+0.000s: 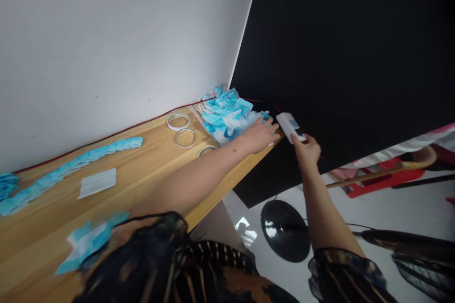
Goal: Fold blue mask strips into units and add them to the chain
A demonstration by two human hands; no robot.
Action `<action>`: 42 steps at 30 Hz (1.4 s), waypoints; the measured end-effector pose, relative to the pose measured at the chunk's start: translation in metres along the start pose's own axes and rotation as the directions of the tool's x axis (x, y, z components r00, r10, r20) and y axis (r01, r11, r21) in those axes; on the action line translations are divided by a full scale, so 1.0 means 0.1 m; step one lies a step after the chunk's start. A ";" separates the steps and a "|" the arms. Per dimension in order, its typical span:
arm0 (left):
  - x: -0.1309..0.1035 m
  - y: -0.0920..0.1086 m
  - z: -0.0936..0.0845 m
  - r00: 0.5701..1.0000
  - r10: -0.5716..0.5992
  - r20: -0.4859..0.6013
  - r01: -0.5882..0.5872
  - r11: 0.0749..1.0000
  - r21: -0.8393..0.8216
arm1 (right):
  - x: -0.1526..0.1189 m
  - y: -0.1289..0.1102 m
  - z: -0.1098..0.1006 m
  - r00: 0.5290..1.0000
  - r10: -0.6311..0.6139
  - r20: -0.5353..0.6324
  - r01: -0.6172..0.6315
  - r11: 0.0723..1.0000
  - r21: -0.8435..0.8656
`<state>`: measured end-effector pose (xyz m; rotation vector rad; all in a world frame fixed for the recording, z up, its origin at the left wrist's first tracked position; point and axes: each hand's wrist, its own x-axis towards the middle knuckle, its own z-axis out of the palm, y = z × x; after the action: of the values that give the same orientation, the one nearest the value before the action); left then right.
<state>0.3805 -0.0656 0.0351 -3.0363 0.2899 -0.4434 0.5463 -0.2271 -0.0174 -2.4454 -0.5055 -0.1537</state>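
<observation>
A heap of crumpled light-blue and white sheets [227,113] lies at the far end of the wooden table, in the corner by the wall. Over the heap's near right edge reaches my left hand [261,136], fingers spread and grasping nothing visible. Past the table's end, my right hand [307,149] is closed around the lower end of a white rectangular object [287,125] with a bluish patch. Its exact kind is unclear. Rolls of tape [178,121] lie left of the heap, and my left forearm partly covers one of them.
A row of overlapping blue pieces [81,163] runs along the table [149,170], with a white sheet [97,183] beside it. More blue-and-white sheets [92,241] lie nearer me. A dark panel [341,52] stands beyond. Below right are a black round base [285,231] and a wooden stick [377,174].
</observation>
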 end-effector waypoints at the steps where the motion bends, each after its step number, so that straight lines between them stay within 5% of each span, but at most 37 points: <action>1: 0.15 -0.03 0.08 0.999 -0.041 -0.013 0.042 0.999 0.026 | -0.03 0.00 0.06 0.998 0.051 -0.033 -0.052 0.998 -0.028; 5: 0.42 -0.16 0.26 0.977 -0.191 0.092 0.190 0.981 0.021 | -0.10 -0.07 0.29 0.991 0.115 -0.067 -0.120 0.990 -0.076; 11: 0.10 -0.49 0.38 0.856 -0.502 0.128 0.501 0.864 0.037 | -0.02 -0.25 0.48 0.997 0.026 -0.070 -0.033 0.995 -0.092; 17: -0.08 -0.66 0.35 0.846 -0.514 0.144 0.523 0.852 -0.026 | -0.03 -0.29 0.51 0.998 -0.062 -0.031 0.061 0.997 -0.046; 20: 0.02 -0.58 0.22 0.879 -0.456 0.138 0.472 0.875 -0.110 | -0.21 -0.22 0.41 0.991 -0.109 -0.081 0.107 0.994 -0.019; 23: 0.09 -0.47 -0.04 0.937 -0.348 0.030 0.349 0.932 -0.094 | -0.47 -0.24 0.34 0.929 -0.309 -0.202 0.313 0.950 -0.015; 27: -0.04 -0.48 -0.59 0.969 -0.193 -0.154 0.203 0.978 0.052 | -0.80 -0.53 0.44 0.827 -0.561 0.041 0.563 0.825 -0.058; 31: -0.65 -0.62 -1.26 0.950 -0.285 -0.132 0.295 0.954 0.062 | -0.99 -0.86 0.62 0.795 -0.502 0.339 0.579 0.795 -0.182; 35: -1.68 -0.59 -1.71 0.898 -0.436 -0.059 0.439 0.893 0.094 | -0.90 -0.94 0.74 0.748 -0.500 0.436 0.636 0.727 -0.259; 38: -2.49 -0.40 -1.77 0.812 -0.583 -0.014 0.581 0.807 0.104 | -0.69 -0.90 0.82 0.721 -0.515 0.464 0.665 0.702 -0.255; 42: -3.38 -0.05 -1.63 0.717 -0.696 0.020 0.693 0.716 0.078 | -0.43 -0.84 0.90 0.708 -0.522 0.475 0.679 0.689 -0.254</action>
<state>0.0158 -0.0005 0.0975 -2.9684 -0.8993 -0.3873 0.4728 -0.1254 -0.0517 -2.6099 -1.6265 -0.0772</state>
